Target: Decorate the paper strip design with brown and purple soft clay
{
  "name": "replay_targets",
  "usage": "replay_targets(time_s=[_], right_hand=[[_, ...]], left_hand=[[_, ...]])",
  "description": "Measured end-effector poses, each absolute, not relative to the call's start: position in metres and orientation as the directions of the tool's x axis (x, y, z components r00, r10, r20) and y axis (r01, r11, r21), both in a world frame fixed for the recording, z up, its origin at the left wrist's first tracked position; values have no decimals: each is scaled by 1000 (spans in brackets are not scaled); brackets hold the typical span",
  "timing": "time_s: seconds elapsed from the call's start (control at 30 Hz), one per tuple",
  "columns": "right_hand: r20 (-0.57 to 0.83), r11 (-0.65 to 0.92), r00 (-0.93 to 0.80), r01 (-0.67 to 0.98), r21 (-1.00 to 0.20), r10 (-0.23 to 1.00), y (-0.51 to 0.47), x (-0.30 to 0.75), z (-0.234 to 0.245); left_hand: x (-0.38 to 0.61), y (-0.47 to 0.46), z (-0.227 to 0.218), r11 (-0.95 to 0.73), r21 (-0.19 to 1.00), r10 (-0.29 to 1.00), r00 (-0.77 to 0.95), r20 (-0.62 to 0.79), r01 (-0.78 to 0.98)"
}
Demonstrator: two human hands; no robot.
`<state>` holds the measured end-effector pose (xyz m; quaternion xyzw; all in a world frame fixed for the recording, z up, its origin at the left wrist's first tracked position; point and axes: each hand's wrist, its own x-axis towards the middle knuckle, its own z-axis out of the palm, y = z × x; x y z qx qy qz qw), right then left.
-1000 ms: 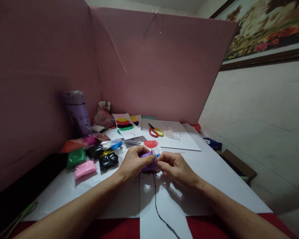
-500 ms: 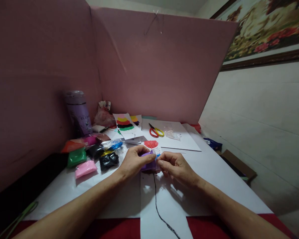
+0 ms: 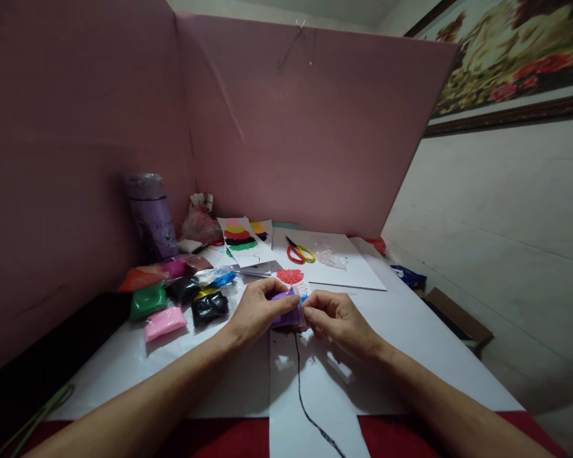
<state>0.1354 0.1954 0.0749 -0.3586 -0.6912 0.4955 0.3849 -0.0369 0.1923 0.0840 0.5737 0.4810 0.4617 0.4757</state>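
My left hand (image 3: 255, 312) is curled round a small purple clay packet (image 3: 286, 316), thumb on top. My right hand (image 3: 337, 320) pinches the packet's right edge with its fingertips. Both hands hover just above a white sheet (image 3: 310, 394) carrying a thin black line (image 3: 302, 388) that runs toward me. A red dotted shape (image 3: 290, 276) on paper lies just beyond the hands.
Several coloured clay packets lie left of the hands, among them green (image 3: 147, 300), pink (image 3: 165, 322) and black (image 3: 209, 307). A purple bottle (image 3: 151, 216) stands at the back left. Red-and-yellow scissors (image 3: 300, 252), a striped coloured card (image 3: 239, 240) and pink partition boards (image 3: 305, 127) lie behind.
My right fingers have shifted slightly on the packet's edge. The hands and packet otherwise stay in place.
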Motion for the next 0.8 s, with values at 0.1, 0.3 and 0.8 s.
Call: replay_targets(time_s=[0.1,0.3,0.8], right_hand=[[175,250,-439,117,-961,881,195,135,76],[180,268,-427,156,-951,886,196,135,75],[191,273,-420,144,-951,887,196,135,74]], left_hand=[[-36,192,84,-68,993,993,108,56,102],[-37,192,83,-133,976,987,108,116,172],[-37,193,83,-125,977,987,118,105,174]])
